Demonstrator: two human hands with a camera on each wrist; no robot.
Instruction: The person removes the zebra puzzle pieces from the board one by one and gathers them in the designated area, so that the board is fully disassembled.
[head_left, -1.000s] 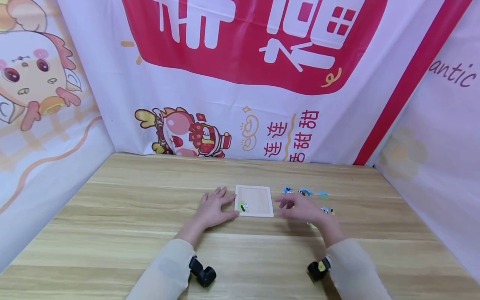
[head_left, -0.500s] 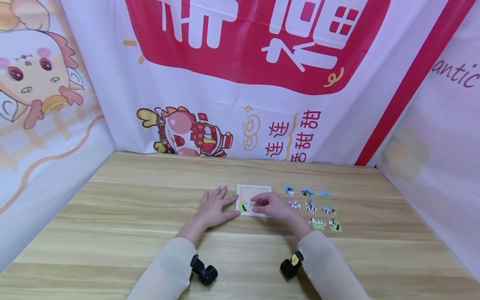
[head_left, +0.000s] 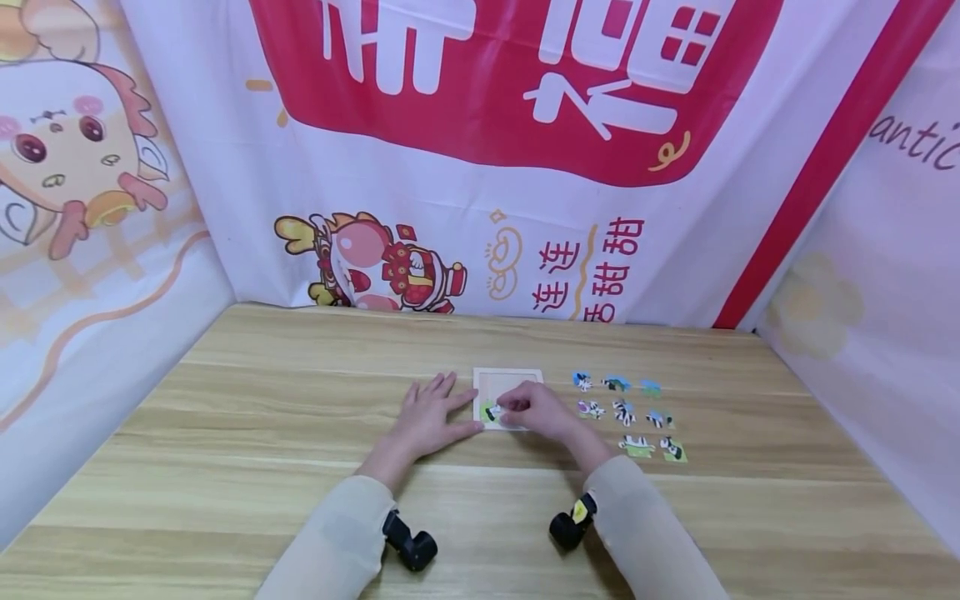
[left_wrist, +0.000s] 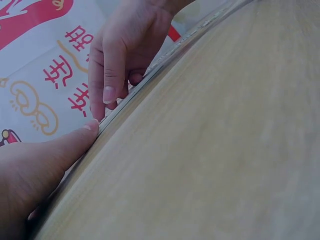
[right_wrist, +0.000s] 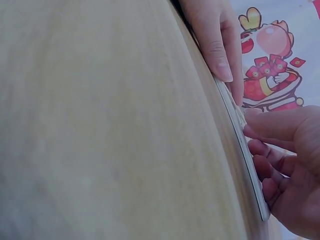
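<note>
My left hand (head_left: pixel 426 421) rests on the table with spread fingers, its index finger and thumb against the left edge of a shallow square puzzle tray (head_left: pixel 507 371). In the tray's lower left corner lies a green, black and white puzzle piece (head_left: pixel 489 413). My right hand (head_left: pixel 542 410) is over the tray with its fingertips at that piece. Its index finger points down, with the thumb near it, in the left wrist view; the other fingers are bent. The right wrist view has the tray's edge (right_wrist: pixel 250 170) beside both hands, with the piece hidden.
Several loose puzzle pieces (head_left: pixel 623 412) lie in rows on the table right of the tray, with black-and-white animal parts on blue or green. A printed cloth (head_left: pixel 480 192) hangs behind the wooden table (head_left: pixel 315 367), and more cloth stands at both sides.
My right hand has moved left from beside the loose pieces to over the tray, its fingertips now at the corner piece. The left hand stays at the tray's edge.
</note>
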